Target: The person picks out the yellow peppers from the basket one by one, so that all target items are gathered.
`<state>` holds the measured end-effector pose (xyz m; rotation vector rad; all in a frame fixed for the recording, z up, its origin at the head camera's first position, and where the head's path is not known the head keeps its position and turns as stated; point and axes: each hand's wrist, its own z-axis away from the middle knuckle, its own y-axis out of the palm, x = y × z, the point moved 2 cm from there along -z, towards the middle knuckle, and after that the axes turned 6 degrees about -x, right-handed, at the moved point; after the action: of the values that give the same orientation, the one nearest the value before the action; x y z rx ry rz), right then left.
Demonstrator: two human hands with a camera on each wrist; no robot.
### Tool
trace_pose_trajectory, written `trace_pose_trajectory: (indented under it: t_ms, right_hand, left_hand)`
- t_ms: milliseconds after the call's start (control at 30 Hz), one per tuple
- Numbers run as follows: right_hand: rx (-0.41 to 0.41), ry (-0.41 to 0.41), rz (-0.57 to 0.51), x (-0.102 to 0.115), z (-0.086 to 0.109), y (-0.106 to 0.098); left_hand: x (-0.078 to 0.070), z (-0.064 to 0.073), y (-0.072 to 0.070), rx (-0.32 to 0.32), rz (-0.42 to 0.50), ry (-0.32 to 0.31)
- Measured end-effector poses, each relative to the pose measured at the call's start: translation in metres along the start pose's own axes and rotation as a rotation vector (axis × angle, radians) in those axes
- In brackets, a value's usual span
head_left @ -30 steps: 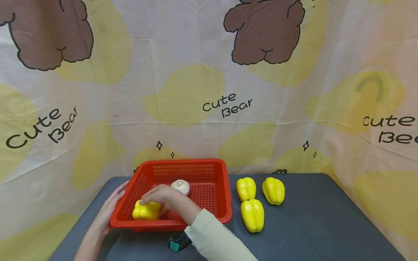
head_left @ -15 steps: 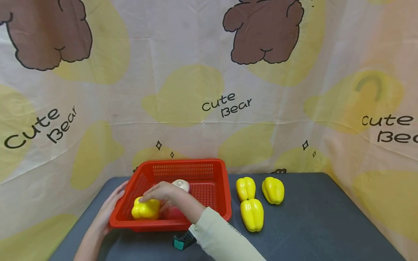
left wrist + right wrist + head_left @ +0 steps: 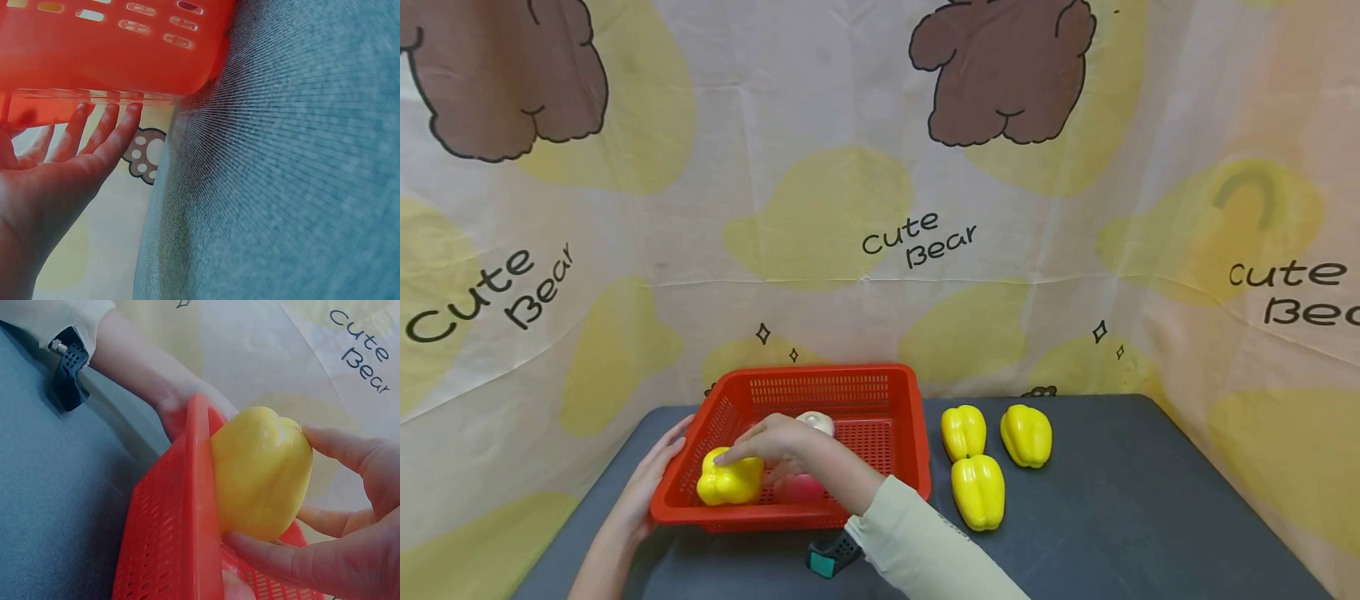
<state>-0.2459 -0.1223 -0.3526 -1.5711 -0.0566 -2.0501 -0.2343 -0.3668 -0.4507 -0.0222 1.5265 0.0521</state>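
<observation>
In the head view a red plastic basket (image 3: 910,417) stands on the table. My right hand (image 3: 790,442) reaches into it and grips a yellow bell pepper (image 3: 730,479) at the basket's near left. The right wrist view has thumb and fingers spread round that bell pepper (image 3: 262,475), close to the basket's rim (image 3: 200,487). My left hand (image 3: 655,479) lies along the basket's outer left side. Its fingers (image 3: 119,137) look nearly straight in the left wrist view, tips right under the rim. A white bulb (image 3: 816,422) and a pink-red round thing (image 3: 799,487), both partly hidden, lie inside.
To the right of the basket, three more yellow bell peppers (image 3: 977,492) lie on the dark grey table (image 3: 1112,500). A printed cloth (image 3: 820,225) hangs behind the table and along its sides. A dark strap (image 3: 835,554) hangs at my right wrist.
My right hand has raised the bell pepper slightly and shifted it a little left inside the basket. More of the pink-red thing shows now. My left hand has stayed at the basket's side.
</observation>
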Motion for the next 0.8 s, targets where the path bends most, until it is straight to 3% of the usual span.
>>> trace_pose_trajectory:
  t_ms: [467, 800]
  right_hand:
    - [0.004, 0.005, -0.036, -0.004, 0.001, -0.012]
    - [-0.008, -0.024, -0.051, -0.008, 0.004, -0.018]
  left_hand:
    - [0.000, 0.000, 0.002, 0.007, 0.028, 0.055]
    - [-0.001, 0.002, 0.001, -0.017, -0.004, 0.007]
